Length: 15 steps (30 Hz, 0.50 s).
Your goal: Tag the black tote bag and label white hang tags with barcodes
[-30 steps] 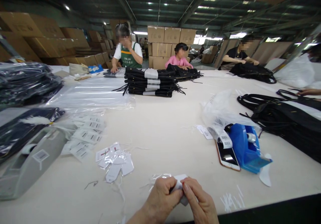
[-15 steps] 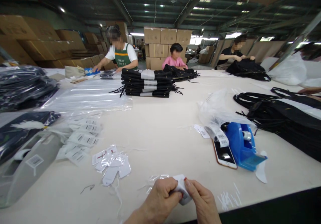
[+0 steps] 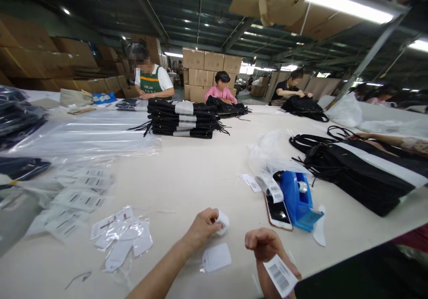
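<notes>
My left hand (image 3: 207, 222) is over the table with thumb and fingers pinched on a small white piece (image 3: 222, 223), perhaps folded paper or a tag; its exact kind is unclear. Just below it lies a white hang tag (image 3: 217, 257) with a bit of clear plastic at its corner. To the right, my right hand (image 3: 267, 245) has its fingers curled, and a white barcode label (image 3: 280, 276) shows against its lower side. How the label is held, by the fingers or stuck on, is hard to see. More white tags in clear plastic (image 3: 123, 236) lie to the left.
A blue tape dispenser (image 3: 297, 201) stands right of a phone (image 3: 279, 212). Printed labels (image 3: 80, 192) spread at the left beside clear plastic bags (image 3: 83, 131). Black bags are stacked (image 3: 182, 118) ahead and piled (image 3: 361, 169) at right. Several co-workers stand across the table.
My hands have come apart; the left moved forward with the white piece, and the right now shows a barcode label. A hang tag is visible between them. The view has shifted right.
</notes>
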Tool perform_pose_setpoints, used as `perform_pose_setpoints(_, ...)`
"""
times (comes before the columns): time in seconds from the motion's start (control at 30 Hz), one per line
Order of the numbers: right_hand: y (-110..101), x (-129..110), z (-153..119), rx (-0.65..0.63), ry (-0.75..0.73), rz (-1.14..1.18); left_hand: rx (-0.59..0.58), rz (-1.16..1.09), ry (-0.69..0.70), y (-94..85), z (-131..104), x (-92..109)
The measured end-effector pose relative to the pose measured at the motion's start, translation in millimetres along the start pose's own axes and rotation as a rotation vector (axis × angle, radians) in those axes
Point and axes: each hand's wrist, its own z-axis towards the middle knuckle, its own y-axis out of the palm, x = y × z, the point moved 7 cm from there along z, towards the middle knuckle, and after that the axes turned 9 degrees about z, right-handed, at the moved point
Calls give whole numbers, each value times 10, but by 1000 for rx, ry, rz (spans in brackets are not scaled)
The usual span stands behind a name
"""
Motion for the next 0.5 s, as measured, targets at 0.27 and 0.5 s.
perform_pose_setpoints(0.27, 84, 249, -45, -83, 60, 221, 218, 62, -63, -214, -542, 329)
perform_pose_setpoints(0.5, 85, 380, -67, -94, 49, 58, -346, -921, -258, 468, -957, 531)
